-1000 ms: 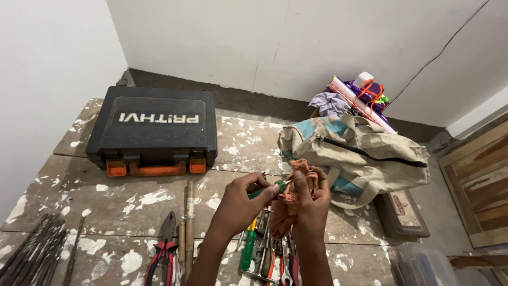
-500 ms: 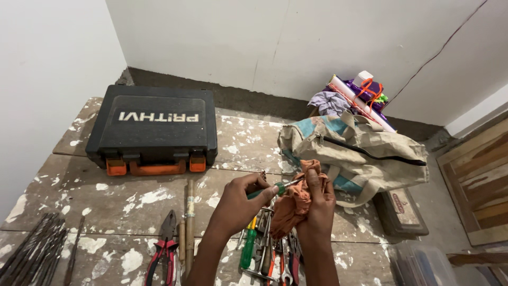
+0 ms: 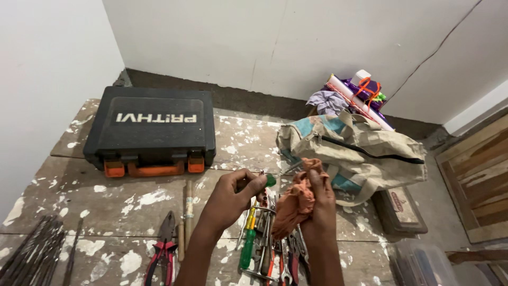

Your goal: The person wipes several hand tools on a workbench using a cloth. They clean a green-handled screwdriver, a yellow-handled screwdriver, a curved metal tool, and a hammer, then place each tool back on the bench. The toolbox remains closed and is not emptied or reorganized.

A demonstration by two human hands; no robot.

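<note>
Over a paint-spattered tabletop [image 3: 132,201], the left hand [image 3: 233,198] pinches a green-handled screwdriver [image 3: 270,180] in a closed grip — the right hand [image 3: 317,204], at 3 o'clock, clamps an orange rag [image 3: 295,204] above scattered tools [image 3: 262,243].

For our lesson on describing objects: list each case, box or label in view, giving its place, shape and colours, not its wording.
Tool case: back left, flat rectangle, black with orange latches and white lettering.
Small box: right, beside the cloth bag, flat, dark with pale label.

Tool case [image 3: 151,130] lies left of bag [image 3: 354,151], loose tools [image 3: 264,243] before them.
</note>
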